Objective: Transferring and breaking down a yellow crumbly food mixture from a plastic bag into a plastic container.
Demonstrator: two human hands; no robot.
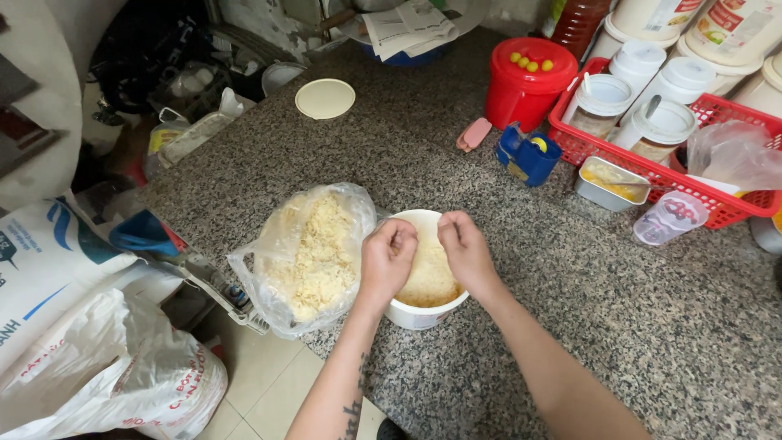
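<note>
Both hands — left hand (pixel 388 259) and right hand (pixel 464 251) — hovered over the white tub (pixel 419 314), fingers pinched on pale crumbs; the clear bag (pixel 305 257) lay at nine o'clock. Crumbling appeared underway — the next move probably called for parting the fingertips.

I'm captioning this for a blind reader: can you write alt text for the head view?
Two bare hands, left hand and right hand, pinch pale yellow crumbs over a round white plastic tub on a speckled granite counter, beside a clear plastic bag of crumbs.
</note>
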